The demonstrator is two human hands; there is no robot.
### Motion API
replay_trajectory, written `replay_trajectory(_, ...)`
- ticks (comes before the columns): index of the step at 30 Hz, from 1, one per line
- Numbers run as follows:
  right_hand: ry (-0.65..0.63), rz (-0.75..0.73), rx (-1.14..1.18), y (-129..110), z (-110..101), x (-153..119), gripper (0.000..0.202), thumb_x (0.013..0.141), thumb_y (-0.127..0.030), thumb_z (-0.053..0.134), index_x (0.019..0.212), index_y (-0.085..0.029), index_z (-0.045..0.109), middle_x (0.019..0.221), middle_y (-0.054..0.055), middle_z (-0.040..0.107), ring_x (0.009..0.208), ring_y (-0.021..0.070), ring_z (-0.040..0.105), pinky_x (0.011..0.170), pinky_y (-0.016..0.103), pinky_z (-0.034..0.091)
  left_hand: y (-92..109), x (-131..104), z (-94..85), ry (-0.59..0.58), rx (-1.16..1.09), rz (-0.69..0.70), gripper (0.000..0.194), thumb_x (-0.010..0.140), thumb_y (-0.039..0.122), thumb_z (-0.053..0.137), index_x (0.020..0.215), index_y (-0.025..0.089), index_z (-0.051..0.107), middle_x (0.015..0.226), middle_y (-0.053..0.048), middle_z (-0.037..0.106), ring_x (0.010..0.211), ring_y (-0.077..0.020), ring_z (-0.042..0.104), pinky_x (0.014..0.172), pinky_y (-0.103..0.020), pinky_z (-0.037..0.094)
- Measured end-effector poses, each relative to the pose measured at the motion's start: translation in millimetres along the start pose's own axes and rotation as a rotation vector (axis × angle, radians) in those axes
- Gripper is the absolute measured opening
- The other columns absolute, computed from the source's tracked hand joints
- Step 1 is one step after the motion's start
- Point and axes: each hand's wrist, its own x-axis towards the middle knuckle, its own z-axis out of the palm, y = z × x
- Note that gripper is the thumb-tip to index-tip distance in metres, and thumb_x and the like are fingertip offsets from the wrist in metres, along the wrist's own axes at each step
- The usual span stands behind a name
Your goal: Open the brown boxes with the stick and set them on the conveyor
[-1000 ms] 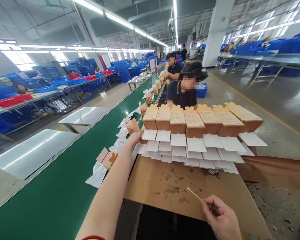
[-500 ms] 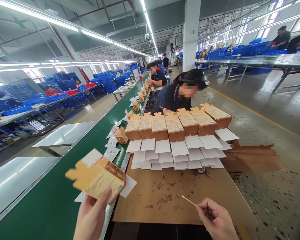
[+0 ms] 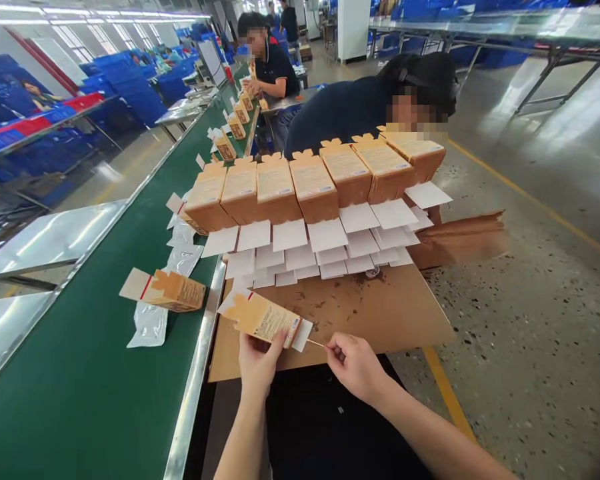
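Observation:
My left hand (image 3: pixel 261 360) grips a small tan carton (image 3: pixel 270 319) around its lower side. The carton lies tilted, its scalloped flaps toward the upper left and a white end flap toward my right hand. My right hand (image 3: pixel 353 360) pinches a cotton swab (image 3: pixel 316 343) by its thin stick. The swab's tip meets the carton's white flap; whether it touches or passes behind is hidden. Both hands are above the front of a brown cardboard sheet (image 3: pixel 395 320).
Stacked cartons (image 3: pixel 313 190) with white flaps sticking out stand across the sheet. On the left, a green conveyor belt (image 3: pixel 80 393) carries another carton (image 3: pixel 177 291) and clear plastic pouches (image 3: pixel 150 325). A co-worker (image 3: pixel 345 110) leans behind the stack; another person (image 3: pixel 275 67) works farther along the belt.
My left hand has brought the carton from over the belt rightward to the sheet. My right hand has moved left, bringing the swab to the carton's white flap. The view has tipped down.

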Motion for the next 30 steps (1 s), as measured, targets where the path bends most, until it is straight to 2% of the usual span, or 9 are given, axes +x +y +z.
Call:
replay_trajectory(4, -0.041, -0.021, -0.071, 1.2, 8.6, 0.1, 0.025, 0.103, -0.02, 0.07, 0.081, -0.029, 0.061, 0.073, -0.004, 0.069, 0.062, 0.0156, 0.06, 0.062, 0.027, 0.047, 3.2, 2.1, -6.3, -0.102, 0.024, -0.054, 0.083, 0.064, 0.058, 0.12, 0.127, 0.023, 0.079, 0.128, -0.017, 0.09, 0.13, -0.0416, 0.089, 0.119, -0.059, 0.071)
replay_trajectory(10, -0.084, 0.003, -0.143, -1.8, 12.8, 13.6, 0.032, 0.093, -0.006, 0.073, 0.078, -0.029, 0.057, 0.069, -0.006, 0.063, 0.062, 0.0153, 0.057, 0.065, 0.028, 0.04, 5.3, 1.3, -4.4, -0.132, -0.012, -0.072, 0.088, 0.064, 0.063, 0.12, 0.129, 0.023, 0.077, 0.129, -0.018, 0.09, 0.128, -0.0407, 0.089, 0.118, -0.06, 0.071)
replay_trajectory(12, -0.074, 0.02, -0.152, -1.4, 13.5, 18.0, 0.034, 0.092, -0.005, 0.073, 0.077, -0.029, 0.054, 0.068, -0.005, 0.063, 0.061, 0.0154, 0.056, 0.064, 0.029, 0.038, 5.9, -1.7, -0.8, -0.105, -0.02, -0.054, 0.089, 0.063, 0.065, 0.12, 0.128, 0.023, 0.076, 0.128, -0.018, 0.09, 0.126, -0.041, 0.09, 0.118, -0.061, 0.072)
replay_trajectory(16, -0.034, 0.04, -0.141, 0.6, 6.3, 20.9, 0.03, 0.097, -0.012, 0.072, 0.078, -0.029, 0.055, 0.068, -0.004, 0.066, 0.061, 0.0163, 0.06, 0.065, 0.028, 0.042, 7.0, -11.3, 6.3, -0.048, -0.03, 0.025, 0.091, 0.063, 0.067, 0.119, 0.131, 0.024, 0.074, 0.133, -0.019, 0.089, 0.127, -0.0416, 0.089, 0.116, -0.061, 0.072)
replay_trajectory(20, 0.039, 0.048, -0.075, 3.0, -16.4, 11.0, 0.024, 0.106, -0.027, 0.067, 0.082, -0.03, 0.061, 0.071, -0.002, 0.072, 0.063, 0.017, 0.066, 0.064, 0.028, 0.051, 6.9, -22.9, 4.6, -0.08, 0.084, 0.06, 0.092, 0.069, 0.057, 0.118, 0.142, 0.024, 0.072, 0.147, -0.02, 0.084, 0.138, -0.0418, 0.085, 0.121, -0.059, 0.07)
replay_trajectory(25, 0.167, 0.056, 0.076, 4.9, -46.6, -9.5, 0.032, 0.106, -0.049, 0.073, 0.082, -0.03, 0.068, 0.067, -0.001, 0.072, 0.058, 0.0173, 0.067, 0.057, 0.028, 0.057, 9.0, -39.0, 4.1, -0.003, 0.342, 0.143, 0.088, 0.067, 0.056, 0.116, 0.135, 0.024, 0.07, 0.136, -0.017, 0.083, 0.132, -0.0439, 0.085, 0.112, -0.058, 0.073)
replay_trajectory(30, 0.203, 0.075, 0.094, 3.6, -60.2, -22.1, 0.036, 0.106, -0.053, 0.074, 0.079, -0.03, 0.069, 0.065, -0.001, 0.071, 0.056, 0.0176, 0.067, 0.055, 0.03, 0.06, 9.5, -45.4, 10.5, 0.019, 0.424, 0.24, 0.081, 0.071, 0.058, 0.11, 0.131, 0.026, 0.065, 0.129, -0.015, 0.083, 0.124, -0.0416, 0.086, 0.1, -0.052, 0.073)
